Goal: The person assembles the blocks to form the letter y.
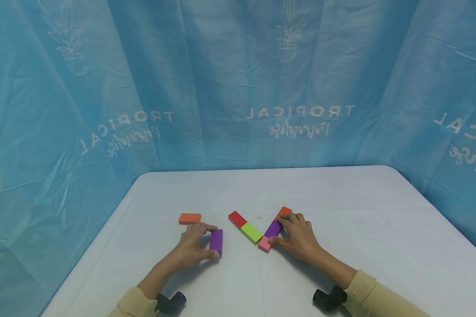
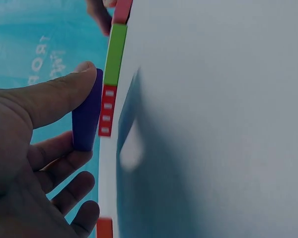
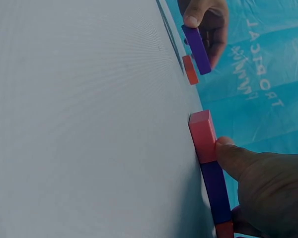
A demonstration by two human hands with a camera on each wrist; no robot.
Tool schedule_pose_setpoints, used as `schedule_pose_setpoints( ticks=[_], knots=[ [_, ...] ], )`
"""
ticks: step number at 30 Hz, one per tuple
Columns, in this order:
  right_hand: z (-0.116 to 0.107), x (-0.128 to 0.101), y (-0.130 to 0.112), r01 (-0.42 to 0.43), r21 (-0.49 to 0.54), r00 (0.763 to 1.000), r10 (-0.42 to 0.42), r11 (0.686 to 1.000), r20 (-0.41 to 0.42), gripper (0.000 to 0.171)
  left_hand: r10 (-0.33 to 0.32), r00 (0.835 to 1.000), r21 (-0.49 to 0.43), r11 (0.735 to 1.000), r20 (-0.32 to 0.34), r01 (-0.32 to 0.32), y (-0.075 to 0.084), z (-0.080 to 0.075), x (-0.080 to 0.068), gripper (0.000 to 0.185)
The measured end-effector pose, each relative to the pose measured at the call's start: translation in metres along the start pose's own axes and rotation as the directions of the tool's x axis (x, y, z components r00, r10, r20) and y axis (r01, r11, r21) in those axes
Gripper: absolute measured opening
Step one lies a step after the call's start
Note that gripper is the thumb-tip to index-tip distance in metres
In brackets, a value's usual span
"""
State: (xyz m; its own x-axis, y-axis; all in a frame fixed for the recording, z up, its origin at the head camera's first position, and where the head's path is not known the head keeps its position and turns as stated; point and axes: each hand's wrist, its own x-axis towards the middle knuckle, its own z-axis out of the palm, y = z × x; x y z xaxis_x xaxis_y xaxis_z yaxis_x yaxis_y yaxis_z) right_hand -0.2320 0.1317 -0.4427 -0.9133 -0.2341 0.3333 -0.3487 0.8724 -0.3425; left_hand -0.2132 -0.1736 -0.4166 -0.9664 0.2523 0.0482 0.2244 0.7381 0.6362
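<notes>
My left hand (image 1: 192,248) holds a purple block (image 1: 216,241) upright between thumb and fingers. In the left wrist view this block (image 2: 87,116) shows beside the red block. An orange block (image 1: 189,218) lies just beyond that hand. My right hand (image 1: 299,237) rests on a slanting row: its thumb touches the pink block (image 1: 264,244), and its index finger reaches the joint of the second purple block (image 1: 273,229) and another orange block (image 1: 284,211). A lime green block (image 1: 251,233) and a red block (image 1: 237,219) form the other arm of a V-shaped line.
The blocks lie on a white-covered table (image 1: 341,193) with rounded far corners. A blue printed curtain (image 1: 222,79) hangs around its back and sides. Black wrist mounts (image 1: 329,299) stick out near both sleeves.
</notes>
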Motion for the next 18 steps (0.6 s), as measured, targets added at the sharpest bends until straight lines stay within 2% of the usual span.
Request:
schedule_pose_setpoints(
  ticks=[10,18],
  knots=[
    [0.0,0.0,0.001,-0.011,0.001,1.0,0.011,1.0,0.013,0.07,0.087,0.991,0.027,0.996,0.106,-0.09,0.02,0.014,0.002,0.064],
    [0.0,0.0,0.0,-0.016,0.002,1.0,0.015,1.0,0.018,0.072,0.118,0.977,0.042,0.991,0.176,-0.128,0.033,0.024,0.004,0.066]
  ],
)
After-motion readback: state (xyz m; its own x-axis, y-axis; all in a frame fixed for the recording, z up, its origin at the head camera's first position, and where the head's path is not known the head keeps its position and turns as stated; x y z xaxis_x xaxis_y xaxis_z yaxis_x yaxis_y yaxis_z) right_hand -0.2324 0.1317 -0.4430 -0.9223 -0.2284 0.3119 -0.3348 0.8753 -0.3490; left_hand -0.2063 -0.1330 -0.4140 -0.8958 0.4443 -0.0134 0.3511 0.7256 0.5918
